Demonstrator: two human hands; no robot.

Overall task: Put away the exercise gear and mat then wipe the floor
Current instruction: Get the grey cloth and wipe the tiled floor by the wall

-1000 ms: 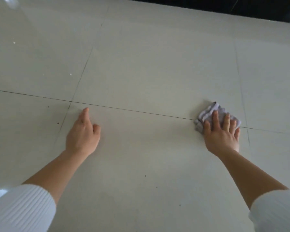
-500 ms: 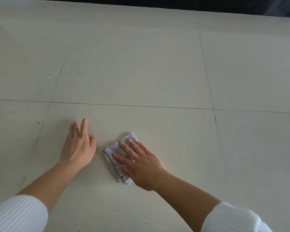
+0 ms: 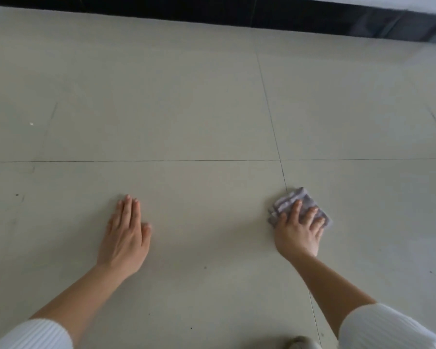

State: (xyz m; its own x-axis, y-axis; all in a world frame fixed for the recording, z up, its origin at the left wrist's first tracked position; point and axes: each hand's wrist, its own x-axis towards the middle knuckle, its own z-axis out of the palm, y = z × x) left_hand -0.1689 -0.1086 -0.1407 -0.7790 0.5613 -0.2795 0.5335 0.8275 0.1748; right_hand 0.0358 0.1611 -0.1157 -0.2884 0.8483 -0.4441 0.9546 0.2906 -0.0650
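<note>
A small folded grey cloth (image 3: pixel 291 199) lies on the pale tiled floor (image 3: pixel 199 109), right of centre beside a tile joint. My right hand (image 3: pixel 298 230) presses flat on the cloth, fingers spread over its near half. My left hand (image 3: pixel 126 235) rests flat on the bare floor to the left, fingers together, holding nothing. No exercise gear or mat is in view.
A black skirting strip (image 3: pixel 212 11) runs along the far edge of the floor. Dark specks dot the tiles near my arms. A rounded grey object (image 3: pixel 300 343) pokes in at the bottom edge; I cannot tell what it is.
My right hand slid the cloth from beside my left hand back out to the right. My left hand stayed planted on the floor.
</note>
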